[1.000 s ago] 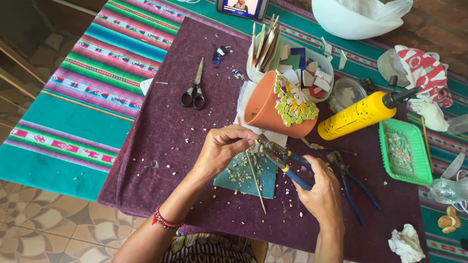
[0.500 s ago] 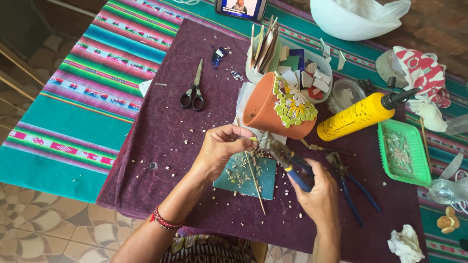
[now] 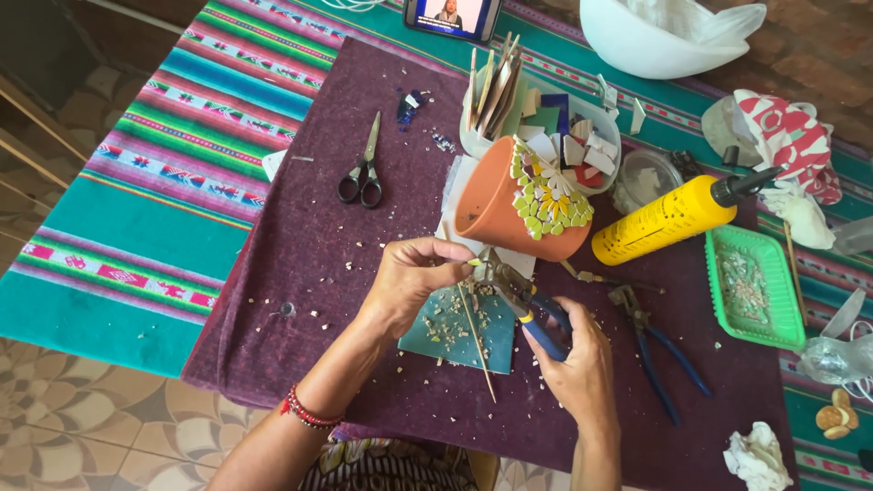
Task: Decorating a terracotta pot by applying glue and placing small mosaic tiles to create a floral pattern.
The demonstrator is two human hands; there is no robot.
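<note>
Gripping blue-handled nippers [image 3: 523, 305], right hand [image 3: 573, 364], left hand [image 3: 409, 277] pinching tiny yellow-green chip [image 3: 474, 262]

Left hand [image 3: 411, 277] pinches a small tile piece at the nippers [image 3: 514, 295] gripped by the right hand [image 3: 571, 359], above a teal tile [image 3: 455, 332]; pot [image 3: 509, 209] lies just behind on the bench [image 3: 309, 273].

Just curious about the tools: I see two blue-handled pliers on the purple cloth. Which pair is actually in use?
The blue-handled nippers gripped in the right hand, jaws at the left hand's fingertips. The other pliers lie untouched to the right.
</note>
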